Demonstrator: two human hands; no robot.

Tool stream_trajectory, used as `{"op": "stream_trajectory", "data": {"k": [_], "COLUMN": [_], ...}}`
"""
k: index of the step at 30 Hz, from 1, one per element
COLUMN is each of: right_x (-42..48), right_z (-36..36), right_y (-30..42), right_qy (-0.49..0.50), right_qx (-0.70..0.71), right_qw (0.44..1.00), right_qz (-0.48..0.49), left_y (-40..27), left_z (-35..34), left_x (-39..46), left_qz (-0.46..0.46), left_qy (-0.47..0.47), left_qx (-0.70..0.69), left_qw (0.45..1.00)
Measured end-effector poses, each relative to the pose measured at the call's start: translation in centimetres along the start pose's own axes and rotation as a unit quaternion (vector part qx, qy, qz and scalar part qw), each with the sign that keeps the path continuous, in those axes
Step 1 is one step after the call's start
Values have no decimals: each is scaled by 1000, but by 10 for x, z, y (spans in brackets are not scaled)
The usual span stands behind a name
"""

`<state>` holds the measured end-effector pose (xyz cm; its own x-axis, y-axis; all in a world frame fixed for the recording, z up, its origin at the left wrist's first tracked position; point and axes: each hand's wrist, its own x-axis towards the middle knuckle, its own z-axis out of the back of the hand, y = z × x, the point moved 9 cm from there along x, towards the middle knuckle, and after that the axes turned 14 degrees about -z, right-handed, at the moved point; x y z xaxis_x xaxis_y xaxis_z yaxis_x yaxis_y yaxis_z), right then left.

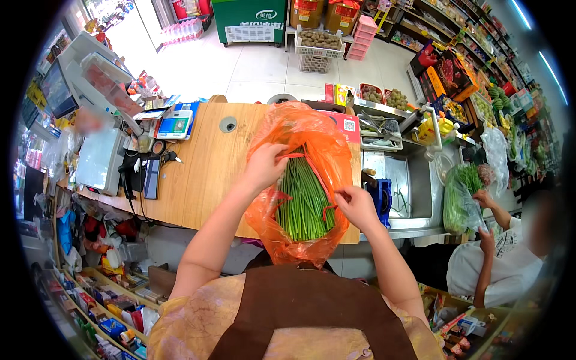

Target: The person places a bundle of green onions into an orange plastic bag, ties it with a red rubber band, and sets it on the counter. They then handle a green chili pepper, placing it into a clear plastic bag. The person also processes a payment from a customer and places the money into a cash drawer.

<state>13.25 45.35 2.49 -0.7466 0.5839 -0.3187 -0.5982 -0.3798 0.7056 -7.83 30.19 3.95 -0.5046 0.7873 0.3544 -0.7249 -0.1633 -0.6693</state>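
An orange plastic bag (pixel 335 153) lies on the wooden counter before me, its mouth spread around a bundle of long green stalks (pixel 303 202). Red ties run near the far end of the bundle and along its right side. My left hand (pixel 266 166) is at the far left part of the bag, its fingertips at the red tie and the bag film. At the bag's right edge is my right hand (pixel 357 207), thumb and forefinger pinched together close to the red strip; whether film or tie lies between them is hard to tell.
A scale (pixel 100 157), a phone (pixel 152 179) and a payment stand (pixel 174 125) are on the left. To the right, a blue tool (pixel 382 200) stands beside the steel sink (pixel 420 180). Further right, a person (pixel 499 261) holds a plastic bag of greens (pixel 459 202).
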Motion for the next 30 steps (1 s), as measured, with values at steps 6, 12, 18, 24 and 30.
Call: {"op": "stream_trajectory", "data": {"k": [6,12,18,24,30], "right_x": [84,106,132,79,-8], "right_z": [-23,-41,-65,-59,-23], "right_y": [25,38,-9,32,34], "right_qy": [-62,4,165,314,326], "right_qx": [-62,-113,175,337,389], "right_qw": [996,993,945,863,845], "right_qz": [22,-22,-221,-207,-169], "left_y": [-3,17,4,13,23], "left_z": [-26,-36,-50,-64,-76], "left_x": [30,16,19,14,8], "left_qz": [-6,31,41,57,33], "left_qy": [-9,-33,-78,-106,-74], "left_qx": [-41,1,-27,16,10], "left_qw": [999,999,996,993,997]}}
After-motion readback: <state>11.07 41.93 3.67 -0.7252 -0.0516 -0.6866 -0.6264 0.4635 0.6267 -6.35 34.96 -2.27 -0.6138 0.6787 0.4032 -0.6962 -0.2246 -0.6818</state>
